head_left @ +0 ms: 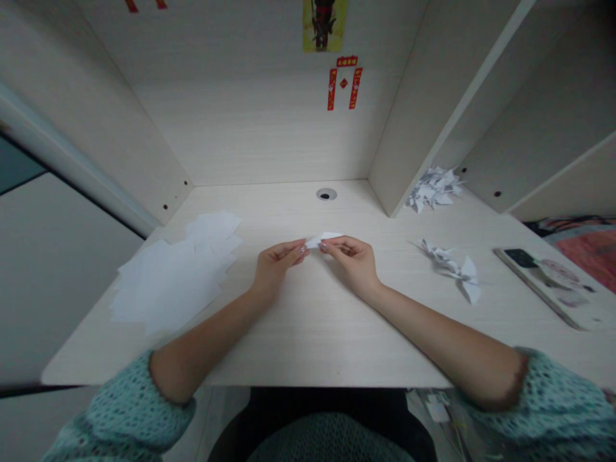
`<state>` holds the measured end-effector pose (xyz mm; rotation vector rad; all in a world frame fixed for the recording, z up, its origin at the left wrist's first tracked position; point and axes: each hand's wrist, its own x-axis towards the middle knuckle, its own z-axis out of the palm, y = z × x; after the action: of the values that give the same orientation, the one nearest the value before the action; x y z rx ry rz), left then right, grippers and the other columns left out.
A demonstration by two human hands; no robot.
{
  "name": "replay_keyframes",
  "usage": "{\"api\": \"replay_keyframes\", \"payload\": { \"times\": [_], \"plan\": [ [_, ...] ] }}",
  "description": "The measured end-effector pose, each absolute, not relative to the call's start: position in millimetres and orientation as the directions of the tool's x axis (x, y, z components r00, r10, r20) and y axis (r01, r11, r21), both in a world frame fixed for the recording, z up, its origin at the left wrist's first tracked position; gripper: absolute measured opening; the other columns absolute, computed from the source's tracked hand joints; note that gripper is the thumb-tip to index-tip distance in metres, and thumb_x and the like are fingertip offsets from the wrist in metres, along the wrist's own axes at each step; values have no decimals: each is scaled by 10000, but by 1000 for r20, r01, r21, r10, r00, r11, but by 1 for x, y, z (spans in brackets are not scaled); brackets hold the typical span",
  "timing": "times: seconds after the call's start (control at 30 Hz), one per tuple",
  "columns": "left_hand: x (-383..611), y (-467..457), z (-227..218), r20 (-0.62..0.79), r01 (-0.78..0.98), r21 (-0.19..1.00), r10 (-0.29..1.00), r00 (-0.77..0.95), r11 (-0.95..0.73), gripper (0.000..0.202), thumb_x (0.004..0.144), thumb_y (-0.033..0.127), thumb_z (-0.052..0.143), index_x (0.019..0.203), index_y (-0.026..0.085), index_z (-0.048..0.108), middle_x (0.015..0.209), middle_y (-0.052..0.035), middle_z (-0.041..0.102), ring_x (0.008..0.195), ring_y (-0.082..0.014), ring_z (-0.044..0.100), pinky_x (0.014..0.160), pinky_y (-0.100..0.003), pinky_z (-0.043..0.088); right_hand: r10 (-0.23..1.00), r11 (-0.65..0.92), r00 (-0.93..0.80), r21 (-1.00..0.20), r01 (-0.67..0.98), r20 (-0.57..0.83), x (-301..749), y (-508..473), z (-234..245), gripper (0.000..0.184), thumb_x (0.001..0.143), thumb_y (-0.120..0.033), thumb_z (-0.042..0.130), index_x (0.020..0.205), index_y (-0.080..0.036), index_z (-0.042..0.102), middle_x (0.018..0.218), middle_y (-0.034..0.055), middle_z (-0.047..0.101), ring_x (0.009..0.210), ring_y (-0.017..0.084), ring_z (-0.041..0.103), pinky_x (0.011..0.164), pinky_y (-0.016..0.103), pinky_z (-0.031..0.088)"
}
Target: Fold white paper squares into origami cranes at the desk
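Note:
A small folded piece of white paper (315,242) is held over the middle of the desk between both hands. My left hand (283,258) pinches its left end with thumb and fingers. On the other side, my right hand (351,255) grips the paper between thumb and forefinger, its other fingers curled. Part of the paper is hidden behind the fingertips. To the left lies a spread of flat white paper sheets (178,276), overlapping one another. Several folded paper pieces (452,266) rest on the desk right of my right hand.
A heap of folded white paper (436,188) sits at the back right, beyond the upright divider panel (423,109). A phone (548,285) lies at the right. The desk's back has a round cable hole (326,194). Reddish cloth (590,253) shows at the far right.

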<state>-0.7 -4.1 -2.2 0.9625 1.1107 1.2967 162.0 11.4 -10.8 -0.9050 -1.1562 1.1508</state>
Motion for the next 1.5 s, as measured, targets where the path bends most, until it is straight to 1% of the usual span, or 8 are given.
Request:
{"api": "replay_keyframes", "payload": {
  "times": [0.2,0.4,0.53,0.67,0.8,1.0,1.37,1.5],
  "plan": [
    [-2,-3,-5,-90,-225,971,995,-51,77,316,652,310,772,940,188,733,877,-46,746,838,-156,685,903,-319,504,988,153,21,-962,-225,152,161,12,-11,183,638,-337,773,742,-193,730,715,35,729,648,154,656,679,303,514],
    [-2,-3,-7,-88,-212,974,996,-33,79,357,657,330,767,977,179,721,903,-57,742,859,-163,681,925,-333,485,987,160,35,-972,-173,157,161,12,-9,238,631,-382,766,739,-176,715,689,40,717,626,153,641,641,295,503],
    [-3,-3,-5,-126,-209,970,992,15,126,385,649,321,770,1005,189,708,897,-50,740,854,-155,676,901,-321,483,980,199,30,-966,-163,197,163,13,-11,233,641,-373,764,741,-179,684,685,25,697,609,140,624,624,279,487],
    [-4,-3,-2,-152,-137,977,984,89,164,416,671,350,749,1055,198,692,887,-56,740,858,-163,671,862,-311,486,963,268,47,-949,-165,264,165,14,-12,266,642,-355,773,731,-199,577,626,-13,644,594,134,606,607,263,469],
    [-3,-3,-3,-121,-62,990,984,127,130,374,680,413,728,981,190,721,874,-67,742,815,-180,674,815,-319,500,955,298,22,-947,-119,297,166,14,-10,328,659,-351,761,655,-211,465,596,-35,575,584,131,582,581,252,440],
    [-5,-2,-9,-132,28,991,979,157,129,291,700,452,697,833,199,751,792,-58,744,722,-174,676,747,-303,521,934,356,-13,-933,-52,357,165,12,-9,354,688,-291,739,601,-210,406,570,-53,504,570,117,553,584,249,412],
    [-4,-3,-2,-82,115,991,989,125,68,285,705,466,683,765,196,751,732,-52,738,645,-160,663,682,-279,536,979,193,-23,-958,-212,203,161,11,-10,445,654,-424,750,606,-223,355,510,-64,499,537,144,610,511,244,414],
    [-3,-6,2,-55,131,991,993,101,42,286,706,471,678,746,196,744,704,-49,733,628,-165,663,663,-275,539,982,163,-53,-953,-256,182,161,12,-11,440,645,-432,750,700,-234,360,552,-74,554,546,133,615,523,237,436]
  ]
}}
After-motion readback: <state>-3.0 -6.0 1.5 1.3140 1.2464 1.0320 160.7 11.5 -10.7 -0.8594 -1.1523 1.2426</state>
